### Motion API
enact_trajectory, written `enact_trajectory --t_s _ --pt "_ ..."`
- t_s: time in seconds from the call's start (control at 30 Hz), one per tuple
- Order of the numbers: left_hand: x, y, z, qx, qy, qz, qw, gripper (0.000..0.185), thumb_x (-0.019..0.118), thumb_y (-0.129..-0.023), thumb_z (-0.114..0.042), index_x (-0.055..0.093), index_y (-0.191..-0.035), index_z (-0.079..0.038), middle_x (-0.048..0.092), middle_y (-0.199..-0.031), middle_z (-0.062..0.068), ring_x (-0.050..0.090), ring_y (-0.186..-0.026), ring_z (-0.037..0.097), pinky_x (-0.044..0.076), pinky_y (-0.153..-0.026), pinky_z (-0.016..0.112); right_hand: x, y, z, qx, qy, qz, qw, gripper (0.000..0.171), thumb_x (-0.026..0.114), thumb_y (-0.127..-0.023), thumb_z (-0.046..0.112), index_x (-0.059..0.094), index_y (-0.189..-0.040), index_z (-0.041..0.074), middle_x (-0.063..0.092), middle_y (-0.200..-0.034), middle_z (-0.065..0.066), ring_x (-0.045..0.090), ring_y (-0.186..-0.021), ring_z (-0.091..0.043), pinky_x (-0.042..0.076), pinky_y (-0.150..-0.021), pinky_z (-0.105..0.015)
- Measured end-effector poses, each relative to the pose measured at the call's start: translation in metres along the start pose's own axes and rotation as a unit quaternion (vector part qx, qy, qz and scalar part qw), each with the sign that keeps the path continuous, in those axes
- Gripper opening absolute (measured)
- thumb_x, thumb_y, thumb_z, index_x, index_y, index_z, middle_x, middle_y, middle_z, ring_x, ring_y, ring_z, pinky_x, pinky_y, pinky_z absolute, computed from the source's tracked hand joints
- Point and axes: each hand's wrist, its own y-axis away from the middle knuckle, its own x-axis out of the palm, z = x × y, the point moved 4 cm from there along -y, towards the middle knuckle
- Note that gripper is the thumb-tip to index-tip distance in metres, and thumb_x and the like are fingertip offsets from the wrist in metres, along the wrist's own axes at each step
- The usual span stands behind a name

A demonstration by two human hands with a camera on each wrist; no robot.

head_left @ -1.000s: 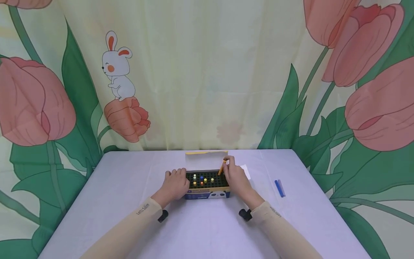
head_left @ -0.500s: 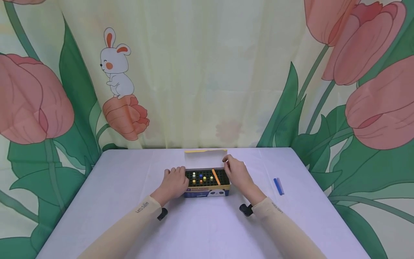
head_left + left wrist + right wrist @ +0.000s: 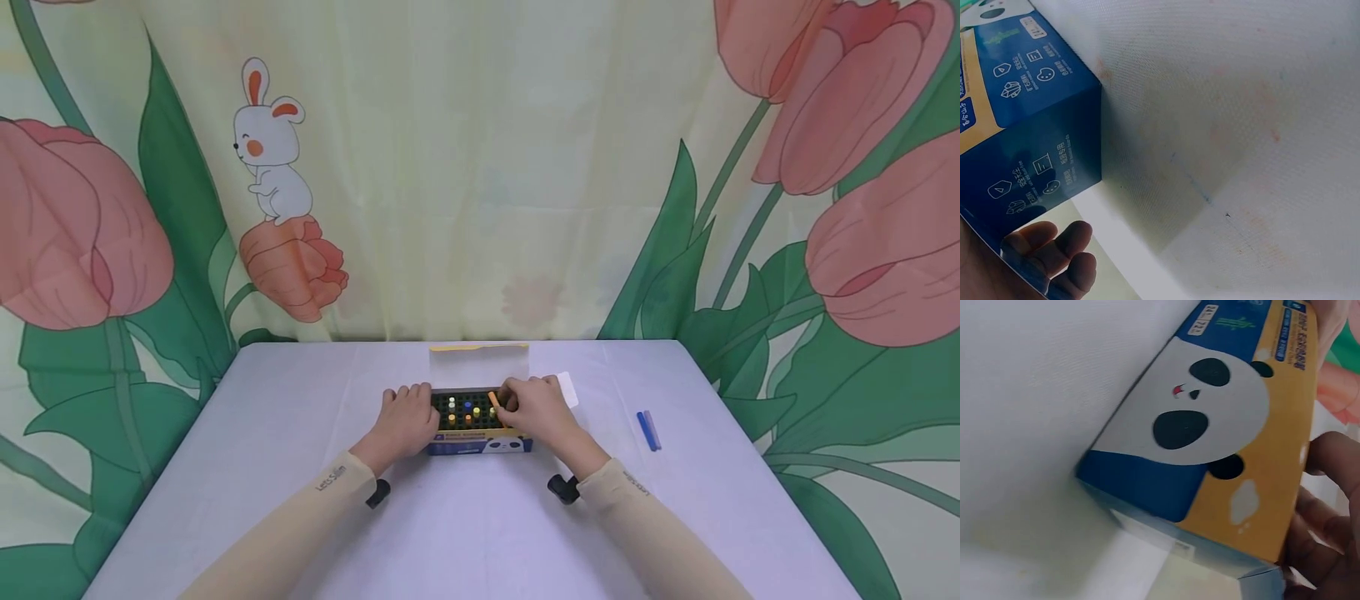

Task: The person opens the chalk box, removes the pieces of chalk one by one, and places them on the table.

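Observation:
A blue and yellow chalk box with a panda print stands in the middle of the table, its lid raised at the back. Inside is a black holed insert, with several coloured chalk ends showing. My left hand grips the box's left end; its fingers curl round the edge in the left wrist view. Over the right part of the box, my right hand pinches an orange chalk stick that lies slanted across the insert. My fingers hide its lower part.
A blue chalk stick and a purple chalk stick lie side by side on the white-covered table, to the right of the box. A white box flap sticks out behind my right hand. A printed curtain hangs behind.
My right hand let go of the orange chalk stick, which came to lie across the insert, then moved left and took hold of it again. The left hand has stayed on the box.

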Motion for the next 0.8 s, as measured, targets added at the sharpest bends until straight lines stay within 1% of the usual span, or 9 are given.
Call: enact_trajectory --t_s 0.13,0.23,0.33,0.5,0.8 --pt "0.000 0.000 -0.001 -0.001 0.001 0.005 1.0000 0.041 0.038 -0.103 -0.027 0.053 -0.127 0.001 0.060 -0.108 0.013 0.054 -0.103 0.030 0.035 -0.106 0.058 0.002 -0.001 0.001 0.011 -0.002 0.024 1.000 0.025 0.083 -0.083 0.028 0.072 -0.103 0.018 0.065 -0.069 0.015 0.059 -0.068 -0.006 0.038 -0.101 -0.053" --pt "0.000 0.000 -0.001 -0.003 0.002 0.004 1.0000 0.042 0.038 -0.103 -0.027 0.053 -0.128 0.001 0.061 -0.109 0.013 0.054 -0.104 0.030 0.035 -0.107 0.058 0.003 -0.001 0.001 0.022 -0.010 0.030 0.999 0.028 0.084 -0.082 0.025 0.071 -0.106 0.017 0.067 -0.071 0.014 0.061 -0.069 -0.007 0.038 -0.101 -0.054" --pt "0.001 0.000 -0.001 -0.004 0.001 0.003 1.0000 0.043 0.037 -0.103 -0.028 0.053 -0.130 0.001 0.061 -0.111 0.013 0.054 -0.106 0.031 0.034 -0.108 0.058 0.003 0.000 0.001 0.033 -0.023 0.024 0.999 0.029 0.083 -0.082 0.021 0.071 -0.108 0.016 0.068 -0.073 0.012 0.062 -0.072 -0.009 0.037 -0.102 -0.054" --pt "0.001 0.000 -0.001 -0.001 0.001 -0.002 1.0000 0.042 0.038 -0.102 -0.027 0.053 -0.129 0.002 0.062 -0.111 0.014 0.055 -0.105 0.032 0.035 -0.107 0.059 0.000 0.002 0.001 0.036 -0.034 0.007 0.999 0.028 0.081 -0.081 0.018 0.072 -0.108 0.017 0.070 -0.075 0.011 0.064 -0.078 -0.014 0.037 -0.102 -0.054" --pt "0.005 -0.002 0.002 0.000 -0.001 -0.006 1.0000 0.043 0.038 -0.103 -0.029 0.054 -0.129 0.001 0.062 -0.109 0.013 0.055 -0.104 0.031 0.035 -0.107 0.059 -0.013 0.004 -0.004 0.044 -0.037 -0.024 0.998 0.025 0.079 -0.085 0.020 0.071 -0.108 0.017 0.071 -0.075 0.011 0.065 -0.085 -0.018 0.037 -0.102 -0.054"
